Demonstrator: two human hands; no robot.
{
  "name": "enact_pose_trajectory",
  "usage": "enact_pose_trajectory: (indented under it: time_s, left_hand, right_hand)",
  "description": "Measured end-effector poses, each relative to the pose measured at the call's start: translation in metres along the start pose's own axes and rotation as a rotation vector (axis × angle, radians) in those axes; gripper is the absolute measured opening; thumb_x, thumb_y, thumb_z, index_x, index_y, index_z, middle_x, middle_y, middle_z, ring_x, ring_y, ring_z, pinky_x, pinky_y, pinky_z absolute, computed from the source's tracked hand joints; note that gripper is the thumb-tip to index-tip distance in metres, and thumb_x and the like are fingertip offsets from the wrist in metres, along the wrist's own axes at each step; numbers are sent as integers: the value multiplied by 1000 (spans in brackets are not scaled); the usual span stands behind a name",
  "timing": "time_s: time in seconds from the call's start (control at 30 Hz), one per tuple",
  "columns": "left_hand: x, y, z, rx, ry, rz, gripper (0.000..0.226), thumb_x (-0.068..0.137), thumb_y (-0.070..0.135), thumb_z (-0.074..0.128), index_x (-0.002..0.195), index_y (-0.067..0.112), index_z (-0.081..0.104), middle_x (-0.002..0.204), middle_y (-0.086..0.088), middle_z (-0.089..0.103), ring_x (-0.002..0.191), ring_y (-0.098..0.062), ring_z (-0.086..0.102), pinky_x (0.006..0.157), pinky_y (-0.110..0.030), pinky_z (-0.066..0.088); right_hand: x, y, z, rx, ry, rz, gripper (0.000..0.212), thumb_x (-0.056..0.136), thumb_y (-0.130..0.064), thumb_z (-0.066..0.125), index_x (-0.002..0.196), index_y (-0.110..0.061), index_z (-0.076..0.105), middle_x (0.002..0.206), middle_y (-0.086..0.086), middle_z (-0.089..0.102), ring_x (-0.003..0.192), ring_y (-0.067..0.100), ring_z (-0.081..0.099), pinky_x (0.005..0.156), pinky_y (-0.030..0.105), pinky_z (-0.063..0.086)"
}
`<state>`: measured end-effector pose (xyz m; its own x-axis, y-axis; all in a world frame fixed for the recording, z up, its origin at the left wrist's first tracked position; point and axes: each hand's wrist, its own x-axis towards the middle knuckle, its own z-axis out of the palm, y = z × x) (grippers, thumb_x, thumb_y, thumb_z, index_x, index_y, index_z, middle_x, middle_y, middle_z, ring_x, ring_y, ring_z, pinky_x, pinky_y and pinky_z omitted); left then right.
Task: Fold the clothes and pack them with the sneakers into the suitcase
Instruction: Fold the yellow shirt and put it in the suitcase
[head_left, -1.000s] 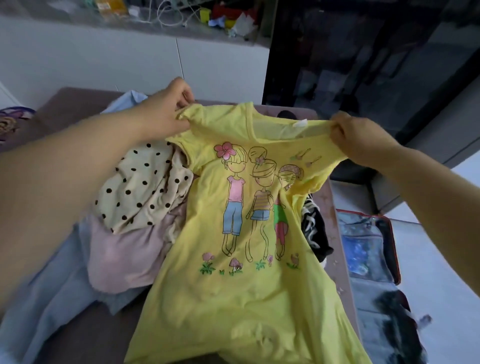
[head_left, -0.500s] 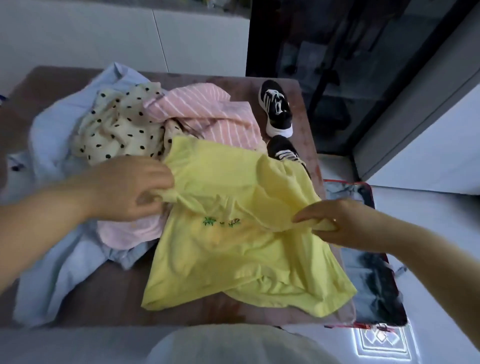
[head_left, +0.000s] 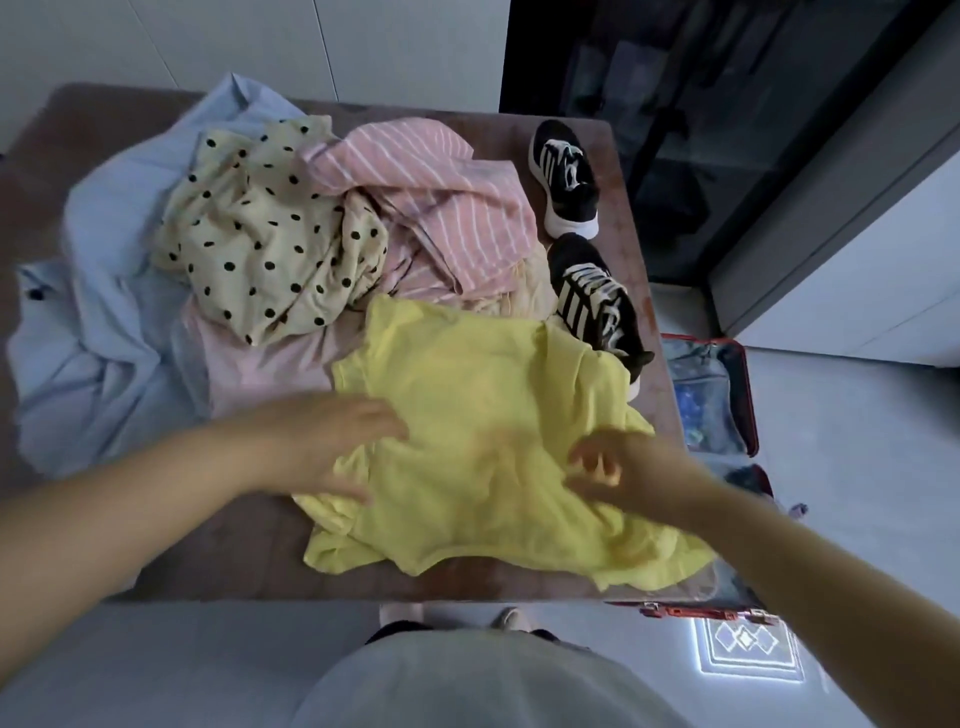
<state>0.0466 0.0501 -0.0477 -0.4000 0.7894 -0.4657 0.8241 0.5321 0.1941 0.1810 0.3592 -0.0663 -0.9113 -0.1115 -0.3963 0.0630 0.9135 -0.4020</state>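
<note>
Head view.

- Yellow T-shirt (head_left: 483, 415): lies crumpled and unfolded on the near right part of the tabletop (head_left: 208, 545). Its right hem hangs over the edge.
- Left hand (head_left: 332, 447): at the shirt's left edge. Fingers stretched out and spread, resting on the cloth and gripping nothing. The outline is motion-blurred.
- Right hand (head_left: 623, 473): on the shirt's right half. Fingers bent inward against the fabric. The blur hides whether they pinch cloth, so this cannot be told.
- Cream polka-dot garment (head_left: 265, 234): heaped beyond the shirt and to its left.
- Pink striped garment (head_left: 431, 192): directly beyond the shirt, touching the polka-dot piece.
- Pale pink garment (head_left: 260, 364): just left of the shirt, under the polka-dot piece.
- Light blue garment (head_left: 104, 322): spread furthest left of the shirt, beneath the others.
- Near sneaker (head_left: 597, 301): black with pale stripes, at the shirt's far right corner, its heel end covered by the yellow cloth.
- Far sneaker (head_left: 566, 179): black with a white sole, beyond the near sneaker and apart from the shirt.
- Suitcase (head_left: 711, 395): red-rimmed, lying open on the floor to the right of the shirt, below tabletop level. It is partly hidden by the right forearm.
</note>
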Motion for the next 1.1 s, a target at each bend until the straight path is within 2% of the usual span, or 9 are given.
enact_pose_trajectory:
  time_s: [0.07, 0.13, 0.2, 0.33, 0.47, 0.57, 0.73, 0.97, 1.1]
  left_hand:
    - [18, -4, -26, 1, 434, 44, 55, 86, 56, 43, 132, 27, 46, 131, 12, 46, 125, -16, 42, 103, -31, 29]
    - [40, -13, -48, -29, 637, -58, 48, 90, 42, 50, 131, 18, 51, 129, -3, 55, 121, -27, 46, 101, -37, 31]
    - [62, -23, -57, -88, 572, -238, 43, 90, 35, 55, 130, 20, 50, 125, -5, 57, 120, -27, 42, 98, -37, 30]
    - [76, -35, -56, -205, 451, -385, 28, 83, 36, 65, 109, 27, 64, 107, -1, 63, 116, -22, 42, 95, -33, 31]
    - [55, -41, -62, -246, 477, -372, 27, 79, 32, 71, 104, 22, 67, 87, 5, 62, 102, -20, 45, 87, -29, 31]
    - [41, -38, -66, -211, 394, -355, 35, 80, 32, 69, 114, 23, 64, 76, 12, 50, 92, -14, 37, 79, -26, 28]
    - [33, -32, -66, -44, 340, -319, 26, 82, 36, 66, 102, 20, 68, 97, 0, 63, 103, -21, 44, 84, -27, 26]
    - [24, -37, -60, -44, 360, -323, 18, 85, 32, 63, 98, 19, 64, 111, 3, 59, 114, -22, 39, 95, -31, 28]
    - [14, -42, -57, -194, 379, -293, 18, 86, 23, 61, 78, 35, 50, 102, -2, 61, 103, -23, 48, 85, -31, 34]
  right_hand:
    - [25, 2, -28, 99, 436, -72, 21, 85, -34, 64, 99, -19, 66, 89, -10, 59, 82, 14, 56, 75, 28, 46]
    - [54, 8, -49, 39, 607, -23, 24, 87, -24, 61, 108, -13, 64, 108, 4, 62, 99, 26, 56, 85, 34, 42]
    - [78, 16, -57, -40, 439, 124, 38, 87, -28, 60, 123, -16, 56, 118, 5, 61, 108, 29, 52, 93, 37, 40]
    - [85, 25, -56, -126, 97, 228, 44, 82, -40, 63, 123, -26, 55, 100, -3, 68, 107, 23, 52, 100, 40, 35]
    - [64, 31, -49, -91, 238, 290, 23, 83, -38, 63, 93, -18, 67, 87, 1, 67, 85, 23, 60, 77, 34, 46]
    - [53, 24, -41, 35, 337, 444, 43, 91, -47, 46, 70, -12, 58, 71, 7, 58, 72, 27, 56, 63, 32, 44]
    - [51, 11, -32, 55, 281, 435, 22, 86, -39, 61, 82, -18, 66, 80, 4, 64, 80, 25, 61, 67, 31, 47]
    - [47, 8, -19, 278, 106, 497, 40, 80, -42, 69, 93, -4, 68, 74, 4, 58, 66, 17, 52, 58, 26, 39]
    - [38, 9, -20, 571, 271, 420, 18, 73, -22, 78, 87, -14, 70, 67, -6, 58, 63, 10, 51, 55, 18, 40]
